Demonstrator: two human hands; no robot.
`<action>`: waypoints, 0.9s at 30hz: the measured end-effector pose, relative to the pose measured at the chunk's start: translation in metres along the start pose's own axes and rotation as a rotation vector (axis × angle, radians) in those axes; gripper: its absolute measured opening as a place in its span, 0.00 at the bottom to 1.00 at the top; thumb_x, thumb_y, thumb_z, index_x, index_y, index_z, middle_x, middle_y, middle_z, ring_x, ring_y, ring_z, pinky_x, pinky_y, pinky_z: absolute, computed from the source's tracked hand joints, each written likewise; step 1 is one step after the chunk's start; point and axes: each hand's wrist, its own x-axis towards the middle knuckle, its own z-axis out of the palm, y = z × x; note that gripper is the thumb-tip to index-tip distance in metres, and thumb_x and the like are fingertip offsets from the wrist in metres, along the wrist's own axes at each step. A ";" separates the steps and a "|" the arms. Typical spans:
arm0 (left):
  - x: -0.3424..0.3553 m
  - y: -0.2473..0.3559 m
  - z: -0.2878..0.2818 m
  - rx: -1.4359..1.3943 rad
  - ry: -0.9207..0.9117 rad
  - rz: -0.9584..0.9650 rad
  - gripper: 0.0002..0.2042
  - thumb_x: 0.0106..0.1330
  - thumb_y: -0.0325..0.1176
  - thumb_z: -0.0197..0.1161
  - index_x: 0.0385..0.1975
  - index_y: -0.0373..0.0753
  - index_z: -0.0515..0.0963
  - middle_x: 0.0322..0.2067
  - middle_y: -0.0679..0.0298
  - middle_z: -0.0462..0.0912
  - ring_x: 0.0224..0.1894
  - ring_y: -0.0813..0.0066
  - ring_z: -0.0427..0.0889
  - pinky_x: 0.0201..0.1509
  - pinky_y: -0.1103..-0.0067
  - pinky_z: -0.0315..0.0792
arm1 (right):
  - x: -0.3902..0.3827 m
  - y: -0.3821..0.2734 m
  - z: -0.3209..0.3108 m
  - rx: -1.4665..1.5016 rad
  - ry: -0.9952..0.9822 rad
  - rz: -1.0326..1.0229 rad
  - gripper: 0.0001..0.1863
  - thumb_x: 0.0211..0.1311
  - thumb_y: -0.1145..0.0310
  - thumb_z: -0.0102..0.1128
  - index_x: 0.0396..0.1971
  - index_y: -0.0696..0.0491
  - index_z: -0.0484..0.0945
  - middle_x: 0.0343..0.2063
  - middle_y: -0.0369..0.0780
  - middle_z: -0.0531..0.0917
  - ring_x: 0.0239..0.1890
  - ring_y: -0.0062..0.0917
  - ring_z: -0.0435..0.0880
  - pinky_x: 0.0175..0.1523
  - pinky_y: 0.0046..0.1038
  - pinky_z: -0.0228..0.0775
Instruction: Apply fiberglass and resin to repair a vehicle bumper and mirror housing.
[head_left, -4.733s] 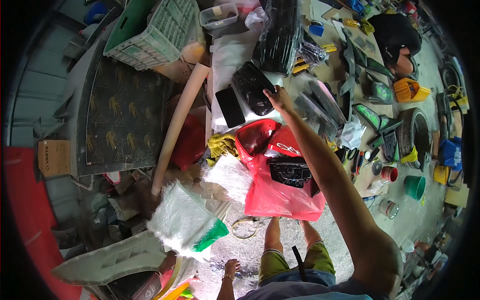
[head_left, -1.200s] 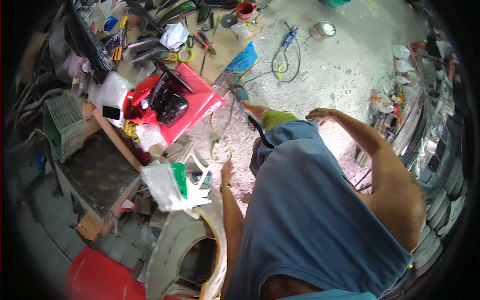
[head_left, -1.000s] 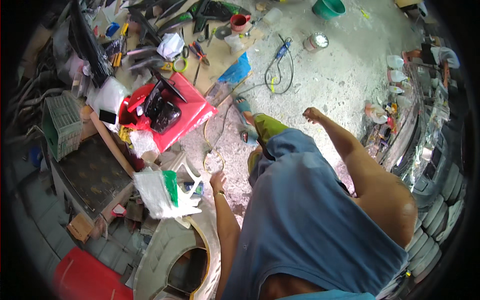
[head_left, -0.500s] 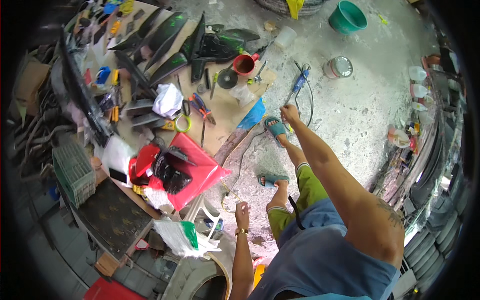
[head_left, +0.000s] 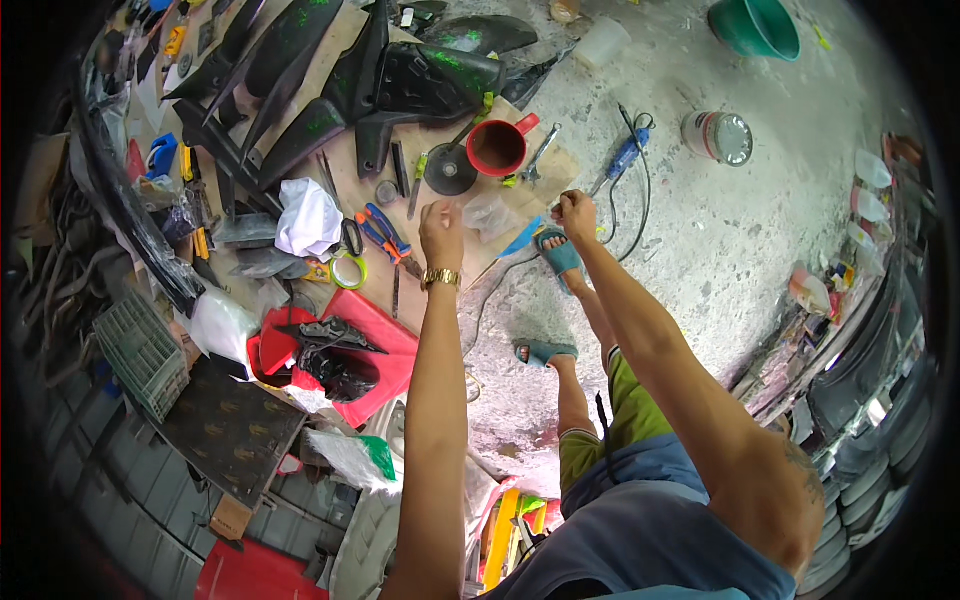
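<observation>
My left hand point(head_left: 441, 234), with a gold watch at its wrist, hovers closed over the work board between the pliers point(head_left: 384, 232) and a crumpled clear plastic bag point(head_left: 490, 217). Whatever its fingers hold, if anything, is hidden. My right hand point(head_left: 575, 216) is pinched closed above the board's right edge, beside a blue plastic piece point(head_left: 522, 239); I cannot make out anything between its fingers. Beyond the hands are a red mug point(head_left: 497, 148) with brown contents, a black disc point(head_left: 451, 169) and a wrench point(head_left: 542, 152). A blue-handled corded tool point(head_left: 628, 153) lies on the floor.
Black plastic panels point(head_left: 425, 85) with green marks cover the board's far side. Nearer lie a white cloth point(head_left: 308, 218), scissors point(head_left: 351, 236) and green tape point(head_left: 348, 270). A red stool-like surface point(head_left: 395, 365) carries bags. A can point(head_left: 718, 138) and green tub point(head_left: 755, 28) stand on the floor.
My left hand has moved forward from low beside the red surface to over the board. My right hand has shifted only slightly. The view has moved a little.
</observation>
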 end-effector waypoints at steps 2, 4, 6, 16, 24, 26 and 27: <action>0.012 -0.008 0.010 0.267 -0.116 0.181 0.10 0.58 0.33 0.62 0.36 0.34 0.79 0.30 0.55 0.80 0.33 0.61 0.80 0.40 0.72 0.73 | -0.003 -0.011 -0.012 -0.294 0.006 -0.206 0.09 0.62 0.70 0.49 0.36 0.58 0.75 0.26 0.45 0.82 0.26 0.30 0.83 0.31 0.32 0.74; 0.018 -0.018 0.012 0.317 -0.179 0.164 0.09 0.57 0.32 0.62 0.34 0.34 0.79 0.29 0.55 0.79 0.32 0.59 0.79 0.39 0.71 0.73 | 0.005 -0.032 -0.010 -0.437 -0.015 -0.471 0.09 0.63 0.70 0.49 0.40 0.56 0.73 0.29 0.46 0.81 0.30 0.33 0.83 0.34 0.34 0.73; 0.013 -0.023 0.007 0.377 -0.247 0.128 0.08 0.56 0.31 0.62 0.32 0.34 0.79 0.28 0.54 0.79 0.31 0.58 0.79 0.38 0.69 0.72 | 0.014 -0.057 -0.003 -0.602 -0.156 -0.765 0.13 0.63 0.69 0.47 0.48 0.49 0.69 0.34 0.45 0.81 0.38 0.39 0.80 0.40 0.38 0.72; -0.048 0.023 -0.010 0.028 -0.172 0.024 0.04 0.57 0.26 0.60 0.28 0.32 0.77 0.27 0.56 0.81 0.28 0.65 0.81 0.32 0.76 0.74 | 0.075 -0.095 -0.014 -1.325 -0.595 -1.180 0.12 0.55 0.73 0.50 0.40 0.52 0.68 0.26 0.41 0.81 0.28 0.36 0.83 0.29 0.34 0.75; -0.082 0.006 -0.001 -0.056 0.026 -0.132 0.04 0.57 0.27 0.60 0.24 0.34 0.75 0.23 0.54 0.80 0.24 0.60 0.82 0.29 0.73 0.76 | 0.001 -0.099 -0.030 -0.877 -0.751 -0.647 0.12 0.62 0.68 0.51 0.43 0.56 0.68 0.23 0.46 0.80 0.25 0.38 0.80 0.29 0.36 0.70; -0.088 0.006 -0.012 -0.045 0.048 -0.146 0.04 0.57 0.27 0.61 0.23 0.34 0.75 0.22 0.54 0.80 0.24 0.59 0.81 0.29 0.72 0.76 | -0.067 -0.129 -0.022 -0.331 -0.813 -0.384 0.09 0.65 0.67 0.52 0.40 0.56 0.67 0.22 0.41 0.78 0.21 0.28 0.77 0.27 0.28 0.68; -0.091 0.009 -0.012 -0.044 0.045 -0.147 0.05 0.57 0.27 0.61 0.23 0.34 0.74 0.22 0.54 0.79 0.23 0.58 0.81 0.29 0.72 0.76 | -0.094 -0.137 -0.019 -0.087 -0.808 -0.236 0.09 0.66 0.68 0.52 0.39 0.56 0.66 0.22 0.38 0.78 0.21 0.23 0.75 0.26 0.24 0.67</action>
